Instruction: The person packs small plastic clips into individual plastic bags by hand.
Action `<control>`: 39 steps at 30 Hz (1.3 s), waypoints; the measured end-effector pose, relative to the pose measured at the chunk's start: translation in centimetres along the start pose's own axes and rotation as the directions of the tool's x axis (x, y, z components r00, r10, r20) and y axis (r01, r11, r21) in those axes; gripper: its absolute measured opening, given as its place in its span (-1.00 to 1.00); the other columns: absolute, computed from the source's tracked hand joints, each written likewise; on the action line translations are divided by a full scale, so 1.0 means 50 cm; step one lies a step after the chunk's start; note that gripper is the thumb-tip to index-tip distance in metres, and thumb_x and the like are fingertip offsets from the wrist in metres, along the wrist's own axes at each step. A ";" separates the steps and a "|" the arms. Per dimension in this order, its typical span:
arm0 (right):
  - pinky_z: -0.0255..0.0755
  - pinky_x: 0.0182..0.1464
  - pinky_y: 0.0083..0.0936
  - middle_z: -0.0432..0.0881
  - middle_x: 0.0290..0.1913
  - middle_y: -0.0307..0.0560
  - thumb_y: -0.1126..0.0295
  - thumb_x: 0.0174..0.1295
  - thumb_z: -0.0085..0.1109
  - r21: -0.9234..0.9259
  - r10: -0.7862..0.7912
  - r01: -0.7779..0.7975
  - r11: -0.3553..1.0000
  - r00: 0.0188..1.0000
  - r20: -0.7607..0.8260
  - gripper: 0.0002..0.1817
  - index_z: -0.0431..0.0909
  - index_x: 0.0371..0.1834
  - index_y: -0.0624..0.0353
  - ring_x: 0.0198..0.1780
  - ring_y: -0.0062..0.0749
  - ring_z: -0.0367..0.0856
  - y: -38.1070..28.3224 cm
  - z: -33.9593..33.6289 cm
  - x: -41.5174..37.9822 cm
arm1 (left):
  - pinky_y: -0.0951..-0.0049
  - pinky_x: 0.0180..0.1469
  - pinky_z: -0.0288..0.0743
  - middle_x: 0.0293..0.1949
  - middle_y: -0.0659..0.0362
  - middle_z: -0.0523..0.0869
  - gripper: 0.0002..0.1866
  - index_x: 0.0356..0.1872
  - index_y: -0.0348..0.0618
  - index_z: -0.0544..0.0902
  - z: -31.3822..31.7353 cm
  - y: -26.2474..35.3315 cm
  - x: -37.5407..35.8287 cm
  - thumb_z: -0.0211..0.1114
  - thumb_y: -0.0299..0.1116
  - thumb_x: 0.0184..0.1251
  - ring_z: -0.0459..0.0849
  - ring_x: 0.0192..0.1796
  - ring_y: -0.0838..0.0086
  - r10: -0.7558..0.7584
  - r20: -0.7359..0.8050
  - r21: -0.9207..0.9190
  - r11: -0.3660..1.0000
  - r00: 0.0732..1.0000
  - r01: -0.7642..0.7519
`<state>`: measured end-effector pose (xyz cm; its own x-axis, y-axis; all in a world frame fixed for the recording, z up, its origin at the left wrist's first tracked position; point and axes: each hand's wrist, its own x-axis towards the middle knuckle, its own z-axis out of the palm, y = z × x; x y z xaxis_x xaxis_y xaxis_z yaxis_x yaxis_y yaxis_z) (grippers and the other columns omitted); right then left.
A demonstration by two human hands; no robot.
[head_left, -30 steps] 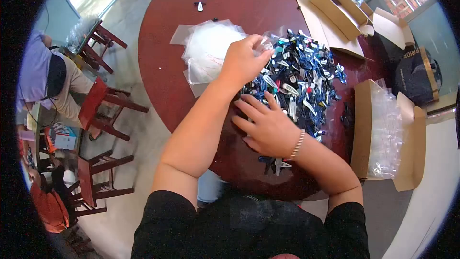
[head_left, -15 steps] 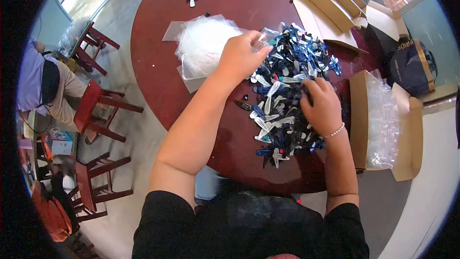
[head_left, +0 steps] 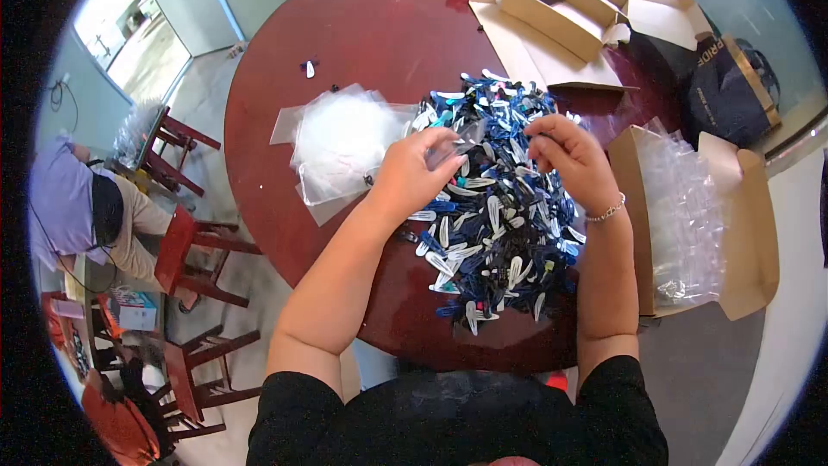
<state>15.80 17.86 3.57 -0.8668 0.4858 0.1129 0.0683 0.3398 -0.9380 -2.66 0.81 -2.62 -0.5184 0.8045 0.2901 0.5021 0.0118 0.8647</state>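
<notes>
A large pile of hair clips (head_left: pixel 496 216), blue, black and white, lies on the round dark red table (head_left: pixel 345 26). Over the pile's left edge, my left hand (head_left: pixel 418 168) pinches a small clear plastic bag (head_left: pixel 466 140). My right hand (head_left: pixel 573 160) hovers above the pile's right side, its fingers curled together; whatever is between them is too small to make out. Left of my left hand lies a stack of clear plastic bags (head_left: pixel 341 142).
An open cardboard box (head_left: pixel 634 198) of filled clear bags stands at the right. More cardboard boxes (head_left: pixel 552 22) and a dark bag (head_left: pixel 724 103) are at the back right. Red stools (head_left: pixel 177 250) and a seated person (head_left: pixel 65 198) are at the left.
The view has shifted. My right hand has lifted off the clips and come nearer the small bag, its fingers drawn together. My left hand still holds the bag.
</notes>
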 end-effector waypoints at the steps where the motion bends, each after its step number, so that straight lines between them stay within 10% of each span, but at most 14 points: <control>1: 0.38 -0.29 -0.75 0.59 -0.33 -0.29 0.53 0.44 -0.02 0.019 0.009 -0.010 1.000 0.998 0.057 -0.83 0.52 0.01 0.20 -0.37 -0.73 0.47 0.011 -0.003 0.001 | 0.43 -0.04 0.56 -0.17 0.09 0.78 -0.65 0.00 -0.23 0.66 0.002 -0.002 0.000 0.44 -0.34 0.22 0.72 -0.12 0.50 0.001 0.012 0.005 1.000 1.000 -0.001; 9: 0.48 -0.19 -0.64 0.62 -0.33 -0.20 0.52 0.39 0.07 0.143 0.044 -0.062 0.988 0.991 0.127 -0.83 0.51 0.01 0.21 -0.33 -0.63 0.55 0.052 -0.010 0.009 | 0.40 -0.18 0.56 -0.27 0.11 0.75 -0.67 -0.01 -0.20 0.65 -0.004 0.017 0.000 0.42 -0.35 0.21 0.71 -0.26 0.40 0.063 0.013 0.060 0.996 0.998 -0.063; 11: 0.53 -0.14 -0.50 0.66 -0.31 -0.10 0.51 0.28 0.20 -0.489 -0.132 0.188 0.852 0.980 0.147 -0.85 0.57 -0.11 0.22 -0.30 -0.42 0.63 0.034 -0.008 0.004 | 0.41 -0.19 0.55 -0.28 0.12 0.75 -0.67 -0.01 -0.20 0.65 -0.004 0.018 0.000 0.42 -0.35 0.22 0.70 -0.28 0.42 0.064 0.017 0.067 0.996 0.998 -0.066; 17: 0.55 -0.10 -0.30 0.69 -0.21 0.00 0.48 0.15 0.30 -0.695 -0.380 0.326 0.641 0.921 0.082 -0.80 0.63 -0.14 0.18 -0.18 -0.06 0.65 -0.003 0.028 -0.010 | 0.42 -0.21 0.55 -0.28 0.12 0.75 -0.67 -0.02 -0.20 0.65 -0.005 0.017 -0.001 0.42 -0.36 0.21 0.70 -0.29 0.41 0.088 0.014 0.067 0.994 0.996 -0.089; 27: 0.51 -0.15 -0.23 0.56 -0.24 0.01 0.48 0.17 0.26 -0.666 -0.251 0.241 0.706 0.964 0.083 -0.86 0.59 -0.21 0.21 -0.21 -0.01 0.62 0.044 0.056 -0.001 | 0.41 -0.12 0.54 -0.22 0.13 0.75 -0.68 -0.02 -0.17 0.67 -0.005 0.011 -0.003 0.42 -0.36 0.20 0.70 -0.18 0.39 0.066 0.047 0.133 0.989 0.997 -0.071; 30: 0.51 -0.18 -0.28 0.58 -0.25 0.03 0.49 0.19 0.26 -0.606 -0.294 0.264 0.750 0.955 0.052 -0.85 0.59 -0.19 0.22 -0.25 -0.02 0.62 0.035 0.047 0.000 | 0.21 -0.09 0.55 -0.23 0.05 0.71 -0.66 -0.07 -0.21 0.63 -0.002 0.012 -0.004 0.44 -0.39 0.11 0.66 -0.13 0.10 0.193 -0.010 0.227 0.956 0.981 -0.186; 39: 0.57 -0.12 -0.45 0.69 -0.13 0.01 0.57 0.17 0.31 -0.427 -0.474 0.434 0.793 0.880 0.014 -0.81 0.65 -0.14 0.27 -0.16 -0.22 0.70 -0.042 0.075 -0.028 | 0.20 0.04 0.50 -0.12 0.03 0.63 -0.59 -0.02 -0.21 0.58 -0.001 0.016 -0.002 0.43 -0.42 0.06 0.59 0.03 0.09 0.345 0.059 0.381 0.859 0.937 -0.341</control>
<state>15.00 13.47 4.14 -0.8024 0.2550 0.5395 -0.1111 0.8245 -0.5548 -2.23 0.71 -1.97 -0.2712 0.7925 0.5462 0.8720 -0.0379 0.4880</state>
